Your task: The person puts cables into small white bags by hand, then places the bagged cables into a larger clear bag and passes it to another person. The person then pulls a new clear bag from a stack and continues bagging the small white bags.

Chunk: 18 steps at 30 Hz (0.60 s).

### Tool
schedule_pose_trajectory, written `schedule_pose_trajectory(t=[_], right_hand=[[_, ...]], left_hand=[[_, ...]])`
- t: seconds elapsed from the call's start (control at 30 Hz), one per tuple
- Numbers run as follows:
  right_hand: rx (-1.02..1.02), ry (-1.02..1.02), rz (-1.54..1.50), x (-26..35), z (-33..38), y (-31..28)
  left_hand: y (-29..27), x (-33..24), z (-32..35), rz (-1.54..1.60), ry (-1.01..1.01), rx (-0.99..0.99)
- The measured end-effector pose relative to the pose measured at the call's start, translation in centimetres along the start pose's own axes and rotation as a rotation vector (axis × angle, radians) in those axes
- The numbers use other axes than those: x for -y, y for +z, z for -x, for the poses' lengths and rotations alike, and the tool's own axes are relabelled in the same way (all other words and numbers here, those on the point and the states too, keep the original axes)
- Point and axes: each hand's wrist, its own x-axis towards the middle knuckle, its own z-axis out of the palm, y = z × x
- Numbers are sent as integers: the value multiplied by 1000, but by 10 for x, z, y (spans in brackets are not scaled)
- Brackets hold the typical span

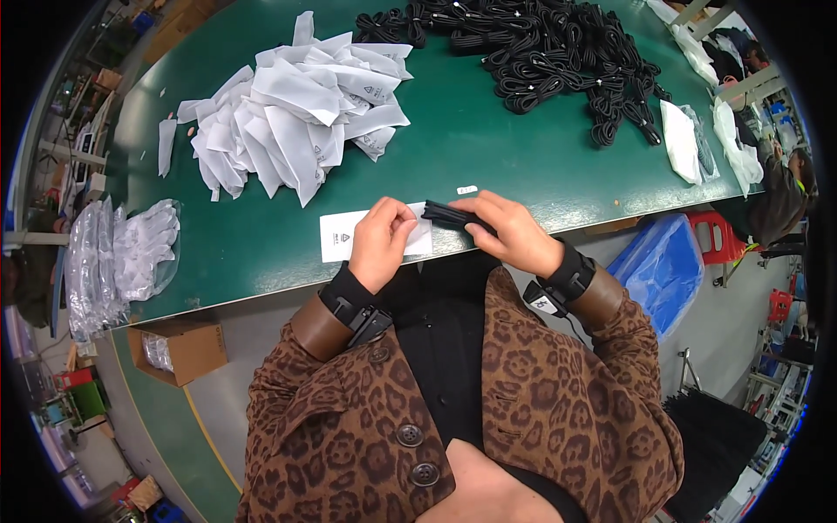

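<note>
A flat white printed bag [335, 237] lies at the near edge of the green table. My left hand [382, 240] is closed in a pinch on the bag's right part, near its upper edge. My right hand [513, 230] grips a folded bundle of black cable [446, 214], its left end at the bag's right end. Whether the cable's tip is inside the bag or just over it I cannot tell. A small white label [467, 189] lies on the table just beyond the bundle.
A heap of white bags [296, 109] lies at the far left of the green table [471, 148], and a pile of coiled black cables [558, 52] at the far right. Clear plastic packs [122, 257] sit at the left edge. A blue-lined bin [660, 270] stands right, a cardboard box [187, 349] below left.
</note>
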Motion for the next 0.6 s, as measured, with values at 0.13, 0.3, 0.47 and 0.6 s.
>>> schedule_pose_trajectory(t=[0.13,0.3,0.47,0.6], right_hand=[[139,-26,93,-1,0,-2],[180,438,-279,5,-6,0],[109,768,-523,8,-22,1],[-52,22,15,3,-22,7]], left_hand=[[0,-3,-1,76,49,-45],[-3,-11,-5,72,264,-1],[-5,-20,-16,-69,417,-8],[-9,-32,-27,-72,409,-49]])
